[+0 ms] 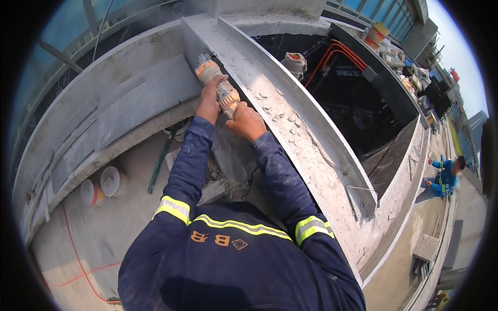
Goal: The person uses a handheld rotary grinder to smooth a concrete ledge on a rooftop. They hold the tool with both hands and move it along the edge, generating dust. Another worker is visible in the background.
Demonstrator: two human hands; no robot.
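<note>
My left hand (210, 96) is closed around the body of a dusty orange power tool (207, 71). Just below and to its right, my right hand (246, 122) grips the tool's rear end. The tool's head is against the inner edge of a pale steel channel or ledge (282, 124), which is strewn with dust and broken chips and runs diagonally toward the lower right. Exactly what the tip touches is too small to tell.
Two buckets (113, 181), a green rod (161, 163) and red cords (83, 272) lie at lower left. A dark pit (353, 109) holds orange pipes. Sacks (394, 57) line its back edge. A person in blue (445, 179) is at the right.
</note>
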